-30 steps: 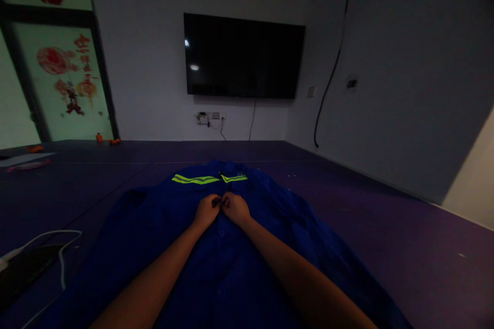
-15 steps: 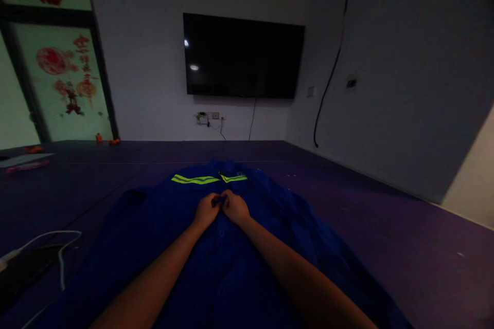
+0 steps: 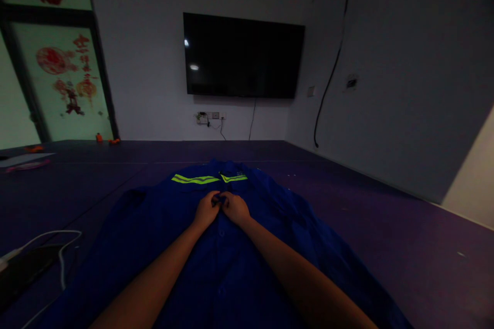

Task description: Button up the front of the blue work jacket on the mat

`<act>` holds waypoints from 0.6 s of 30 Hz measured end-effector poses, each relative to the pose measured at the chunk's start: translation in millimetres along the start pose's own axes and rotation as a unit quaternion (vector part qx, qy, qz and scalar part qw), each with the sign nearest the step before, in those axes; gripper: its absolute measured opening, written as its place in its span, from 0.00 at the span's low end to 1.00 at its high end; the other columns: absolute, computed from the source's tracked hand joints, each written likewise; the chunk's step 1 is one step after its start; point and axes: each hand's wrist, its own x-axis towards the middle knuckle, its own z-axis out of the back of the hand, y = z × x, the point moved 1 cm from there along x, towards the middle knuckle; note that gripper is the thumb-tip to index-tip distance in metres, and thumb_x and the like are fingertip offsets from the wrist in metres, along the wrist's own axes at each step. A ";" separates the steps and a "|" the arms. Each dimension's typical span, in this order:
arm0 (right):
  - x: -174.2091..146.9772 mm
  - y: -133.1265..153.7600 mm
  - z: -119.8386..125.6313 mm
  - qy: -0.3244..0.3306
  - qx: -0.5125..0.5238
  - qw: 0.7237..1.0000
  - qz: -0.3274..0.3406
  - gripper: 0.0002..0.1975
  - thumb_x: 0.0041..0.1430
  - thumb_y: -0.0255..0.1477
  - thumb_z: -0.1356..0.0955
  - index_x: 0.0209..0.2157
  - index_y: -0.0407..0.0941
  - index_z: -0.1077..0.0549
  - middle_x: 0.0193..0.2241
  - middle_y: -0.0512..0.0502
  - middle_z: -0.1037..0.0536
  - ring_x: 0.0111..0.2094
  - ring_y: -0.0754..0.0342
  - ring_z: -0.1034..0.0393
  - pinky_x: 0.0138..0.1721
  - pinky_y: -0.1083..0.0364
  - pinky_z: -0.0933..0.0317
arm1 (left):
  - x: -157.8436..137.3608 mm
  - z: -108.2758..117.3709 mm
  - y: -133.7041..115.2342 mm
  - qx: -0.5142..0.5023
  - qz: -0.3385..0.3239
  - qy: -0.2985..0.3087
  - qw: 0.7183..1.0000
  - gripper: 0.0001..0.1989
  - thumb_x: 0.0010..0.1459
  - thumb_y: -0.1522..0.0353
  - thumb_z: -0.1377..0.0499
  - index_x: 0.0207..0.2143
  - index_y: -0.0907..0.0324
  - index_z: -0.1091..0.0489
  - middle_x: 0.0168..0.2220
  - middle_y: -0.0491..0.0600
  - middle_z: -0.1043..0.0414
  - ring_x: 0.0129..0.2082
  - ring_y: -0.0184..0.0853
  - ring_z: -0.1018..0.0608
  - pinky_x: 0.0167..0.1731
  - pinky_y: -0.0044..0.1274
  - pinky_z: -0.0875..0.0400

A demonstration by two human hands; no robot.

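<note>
A blue long-sleeved work jacket (image 3: 254, 262) lies spread out on the floor in front of me, its collar pointing away. Yellow-green reflective strips (image 3: 195, 179) cross its chest. Below those strips, my left hand (image 3: 207, 209) and my right hand (image 3: 234, 207) meet at the front opening. The fingers of both are closed in a pinch on the jacket's front edges, with a fold of cloth between them. Whether a button sits under the fingertips is hidden. Lower down the front, a button (image 3: 221, 234) shows.
Dark purple matting (image 3: 370, 205) covers the floor. At the left lie a dark flat device (image 3: 31, 272) and a white cable (image 3: 62, 257). Small orange objects (image 3: 114, 141) are near the door (image 3: 62, 77). A television (image 3: 243, 56) hangs on the far wall.
My fingertips have shifted slightly at the front opening, still pinching the cloth. The jacket and both forearms stay almost where they were.
</note>
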 end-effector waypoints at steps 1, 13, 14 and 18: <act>0.2 -0.3 -0.4 -0.002 0.002 1.000 -0.002 0.17 0.48 0.23 0.36 0.42 0.48 0.31 0.28 0.52 0.24 0.30 0.58 0.31 0.27 0.62 0.48 | 0.1 -0.2 0.1 0.000 0.000 0.001 1.000 0.19 0.48 0.75 0.46 0.45 0.61 0.34 0.31 0.47 0.28 0.24 0.27 0.28 0.29 0.20 0.33; -0.8 0.1 -0.2 -0.009 0.007 1.000 -0.011 0.13 0.47 0.23 0.36 0.36 0.47 0.29 0.27 0.52 0.24 0.29 0.58 0.31 0.27 0.62 0.48 | 0.9 -1.1 1.1 -0.019 -0.011 0.005 1.000 0.17 0.49 0.75 0.46 0.44 0.63 0.33 0.30 0.49 0.27 0.25 0.29 0.27 0.29 0.21 0.33; -1.1 0.4 0.2 -0.010 0.007 1.000 -0.009 0.13 0.47 0.23 0.36 0.37 0.47 0.29 0.27 0.52 0.24 0.29 0.58 0.31 0.27 0.62 0.48 | 0.9 -1.3 1.2 -0.021 -0.013 0.003 1.000 0.17 0.49 0.75 0.46 0.44 0.63 0.33 0.30 0.49 0.27 0.26 0.29 0.27 0.29 0.21 0.33; -1.4 0.7 0.8 -0.012 0.013 1.000 -0.003 0.12 0.47 0.23 0.36 0.36 0.46 0.29 0.26 0.52 0.24 0.29 0.58 0.32 0.27 0.62 0.48 | 0.5 -1.2 0.6 -0.017 -0.017 -0.005 1.000 0.17 0.48 0.75 0.46 0.42 0.63 0.32 0.30 0.49 0.26 0.25 0.29 0.27 0.29 0.21 0.33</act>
